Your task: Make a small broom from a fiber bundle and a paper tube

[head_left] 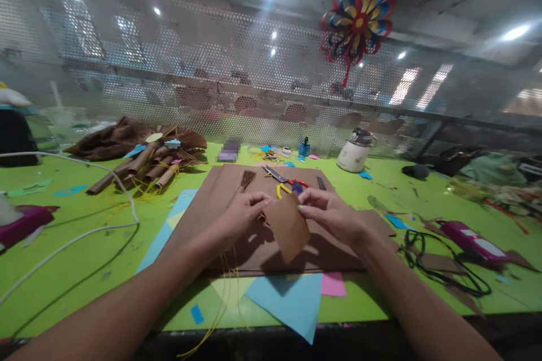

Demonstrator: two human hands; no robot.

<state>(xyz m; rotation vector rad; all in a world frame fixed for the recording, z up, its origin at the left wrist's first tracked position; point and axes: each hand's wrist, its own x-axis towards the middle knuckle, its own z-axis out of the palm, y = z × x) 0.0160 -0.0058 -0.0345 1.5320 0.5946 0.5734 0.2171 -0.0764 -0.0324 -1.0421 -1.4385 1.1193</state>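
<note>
A piece of brown paper is held up between my two hands, tilted, with a corner pointing down. My left hand pinches its left edge. On the other side, my right hand grips the upper right edge between thumb and fingers. Below lies a brown cardboard sheet. Just beyond the paper on the cardboard are scissors and a tool with yellow and red handles, partly hidden. A small brown fringed bundle rests near my left hand.
Rolled brown paper tubes with fringed ends lie at the left. A white cable crosses the green table. A white jug stands at the back. Blue paper and yellow strings lie in front; a magenta device and black cord are right.
</note>
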